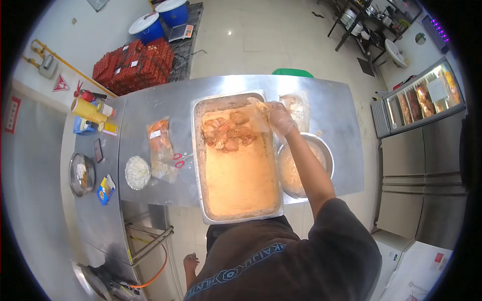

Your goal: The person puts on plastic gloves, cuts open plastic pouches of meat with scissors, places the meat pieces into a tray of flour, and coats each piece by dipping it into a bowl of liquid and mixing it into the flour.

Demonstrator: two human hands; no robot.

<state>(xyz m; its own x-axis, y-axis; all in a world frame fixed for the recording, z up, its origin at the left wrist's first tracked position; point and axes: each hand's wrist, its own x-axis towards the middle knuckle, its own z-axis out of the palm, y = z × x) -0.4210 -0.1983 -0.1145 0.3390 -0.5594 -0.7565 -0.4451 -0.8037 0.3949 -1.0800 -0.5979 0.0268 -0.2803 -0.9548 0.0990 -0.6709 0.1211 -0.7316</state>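
My right hand (280, 118), in a clear plastic glove, is closed on a clear plastic bag (259, 119) at the upper right of a large metal tray (197, 165). Orange-yellow powder (241, 180) covers the tray's bottom, and coated raw meat pieces (228, 131) lie in its upper part. Low beside my body hangs my left hand (191, 261), bare, its fingers curled; whether it holds anything is too small to tell. Right of the tray stands a metal bowl (329, 159) with orange-brown liquid. Behind it lies a bag of pale contents (297, 111).
Left of the tray are a packed meat bag (159, 136), red-handled scissors (179, 160) and a bowl of white matter (137, 173). A steel bowl (75, 185), a phone (98, 150) and a blue-yellow box (106, 189) sit farther left. Red egg trays (133, 67) are stacked behind.
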